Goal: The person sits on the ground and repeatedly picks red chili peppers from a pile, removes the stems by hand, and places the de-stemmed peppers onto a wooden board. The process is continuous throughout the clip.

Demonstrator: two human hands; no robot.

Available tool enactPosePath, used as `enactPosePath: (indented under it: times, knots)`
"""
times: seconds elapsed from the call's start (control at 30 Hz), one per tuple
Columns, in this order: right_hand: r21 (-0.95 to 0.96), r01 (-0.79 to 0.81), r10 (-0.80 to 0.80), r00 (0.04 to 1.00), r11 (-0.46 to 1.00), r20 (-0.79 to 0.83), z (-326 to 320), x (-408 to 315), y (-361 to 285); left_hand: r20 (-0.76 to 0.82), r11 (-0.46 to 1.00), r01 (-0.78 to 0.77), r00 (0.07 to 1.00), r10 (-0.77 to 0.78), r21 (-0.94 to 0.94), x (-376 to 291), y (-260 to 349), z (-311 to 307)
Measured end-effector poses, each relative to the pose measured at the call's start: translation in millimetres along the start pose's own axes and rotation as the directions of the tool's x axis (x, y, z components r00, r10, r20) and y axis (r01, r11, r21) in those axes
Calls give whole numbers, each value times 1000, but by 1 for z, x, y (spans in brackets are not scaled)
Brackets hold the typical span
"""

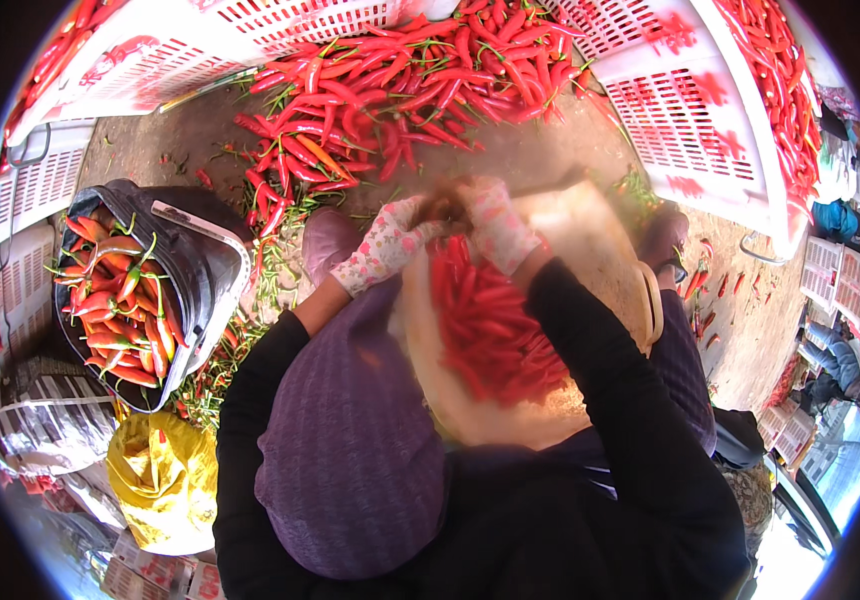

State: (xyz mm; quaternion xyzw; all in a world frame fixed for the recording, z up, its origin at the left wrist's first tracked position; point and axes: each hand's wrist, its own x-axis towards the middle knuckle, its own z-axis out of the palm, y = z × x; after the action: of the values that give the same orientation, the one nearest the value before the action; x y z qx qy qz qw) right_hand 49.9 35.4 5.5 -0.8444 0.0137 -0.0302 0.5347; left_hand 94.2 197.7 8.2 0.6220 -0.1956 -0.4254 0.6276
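My left hand (392, 244), in a white floral glove, and my right hand (501, 225), in the same kind of glove, are close together above a pale tub (422, 360) between my knees. Red chili peppers (482, 322) lie in the tub under my hands. The area between my fingers is blurred and dark, so I cannot tell whether either hand grips something. Just beyond them, a large heap of red chilies (400, 90) with green stems spreads over the ground.
White perforated crates (685, 127) of chilies stand at the right and upper left. A black bag (189, 300) of orange-red chilies and a yellow sack (167, 487) sit at left. Loose green stems (212, 375) litter the ground. A person (835, 356) is at far right.
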Motion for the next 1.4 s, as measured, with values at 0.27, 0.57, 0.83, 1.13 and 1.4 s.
enactPosePath:
  times: [0.27,0.57,0.83,1.13,1.4]
  knots:
    - [293,-432,518,774,853,-365,-142,-18,35,273,780,248,956,-102,-575,-8,5,5]
    - [-850,-239,408,912,469,-32,-252,-58,44,352,676,367,921,-167,-638,-7,7,1]
    - [-79,-162,181,872,984,455,-37,4,-39,302,773,372,922,-243,-513,-12,-12,1]
    - [-367,-248,357,895,897,266,-18,-11,-51,217,890,297,948,-232,-347,-18,-10,3]
    - [260,-437,472,877,861,-88,-38,-32,2,128,981,190,975,-184,-40,-7,13,16]
